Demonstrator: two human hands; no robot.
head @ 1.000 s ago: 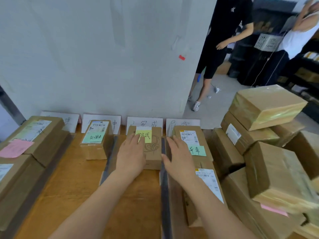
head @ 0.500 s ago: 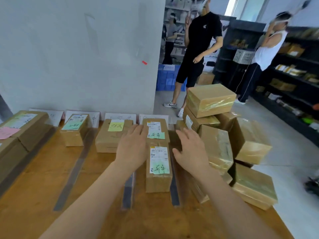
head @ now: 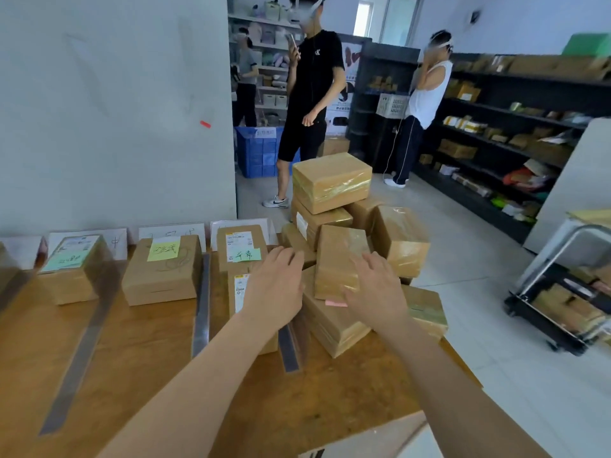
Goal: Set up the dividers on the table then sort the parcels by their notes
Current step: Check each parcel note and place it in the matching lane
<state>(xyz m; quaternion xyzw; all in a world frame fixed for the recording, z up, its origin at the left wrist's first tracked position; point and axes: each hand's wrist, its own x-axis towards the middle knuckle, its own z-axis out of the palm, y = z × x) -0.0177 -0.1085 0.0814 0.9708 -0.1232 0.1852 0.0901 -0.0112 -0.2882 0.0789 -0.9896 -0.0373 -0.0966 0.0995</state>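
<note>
Item 1, left hand (head: pixel 274 285): I log it flat, fingers straight and a little apart, gripping nothing. It lies over the near parcel (head: pixel 238 294) at 12 o'clock; I cannot tell whether it touches.

Item 2, right hand (head: pixel 377 292): fingers spread and relaxed, empty, above the pile at 1 o'clock. Its fingertips are near the tilted parcel (head: pixel 337 259), which is wrapped in film. I cannot tell contact here either.

Item 3, table (head: pixel 148 358): wooden, filling my view from 9 to 5 o'clock.

Item 4, dividers: three clear strips lying flat and running toward 12 o'clock. I count a left strip (head: pixel 79 352), a middle strip (head: pixel 201 302) and a right strip (head: pixel 287 345).

Item 5, parcels in lanes:
- At 10 o'clock, a small parcel (head: pixel 71 276) with a green note (head: pixel 64 259).
- At 11 o'clock, a wide parcel (head: pixel 162 279) with a yellow note (head: pixel 163 249).
- At 12 o'clock, a far parcel (head: pixel 241 236) with a second green note (head: pixel 246 255), just behind the near parcel.

Item 6, white cards (head: pixel 172 231): upright against the wall, behind the parcels.

Item 7, pile: brown parcels stacked at the table's 1 o'clock corner, with the top parcel (head: pixel 330 181) highest. A pink note (head: pixel 335 303) shows below the tilted parcel.

Item 8, trolley (head: pixel 562 299): on the floor at 3 o'clock, well apart.
</note>
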